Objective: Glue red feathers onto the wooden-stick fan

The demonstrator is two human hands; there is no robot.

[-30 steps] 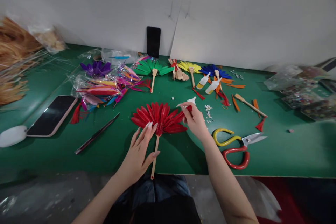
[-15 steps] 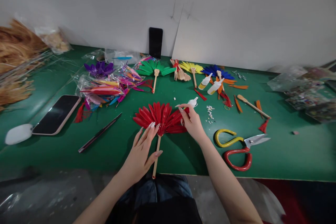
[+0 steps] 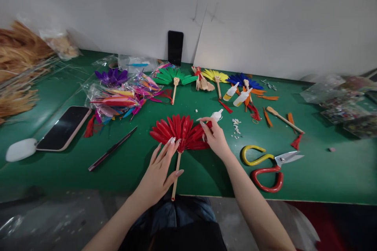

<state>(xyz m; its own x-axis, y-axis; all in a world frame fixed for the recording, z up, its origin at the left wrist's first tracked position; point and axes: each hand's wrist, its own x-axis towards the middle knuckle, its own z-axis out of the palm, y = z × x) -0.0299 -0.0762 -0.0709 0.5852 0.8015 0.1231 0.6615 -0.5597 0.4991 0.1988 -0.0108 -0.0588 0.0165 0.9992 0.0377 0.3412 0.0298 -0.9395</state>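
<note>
In the head view a red feather fan (image 3: pixel 184 131) with a thin wooden handle (image 3: pixel 177 174) lies on the green table near its front edge. My left hand (image 3: pixel 161 168) rests with fingers spread, fingertips on the fan's base and thumb across the handle. At the fan's right side, my right hand (image 3: pixel 214 135) is closed, thumb and fingers pinching the outer red feathers; its palm side is hidden. A white glue bottle (image 3: pixel 217 115) lies just behind that hand. Small white beads (image 3: pixel 236 127) are scattered to its right.
Scissors (image 3: pixel 273 164) with yellow and red handles lie right of my forearm. Tweezers (image 3: pixel 113 149) and a phone (image 3: pixel 64 128) are on the left. Behind are green (image 3: pixel 175 76), yellow (image 3: pixel 216 76) and blue (image 3: pixel 246 80) feather fans, two glue bottles (image 3: pixel 231 92), and bagged feathers (image 3: pixel 113 102).
Both hands keep the same places on the red fan. The whole view has shifted very slightly; nothing was picked up or let go.
</note>
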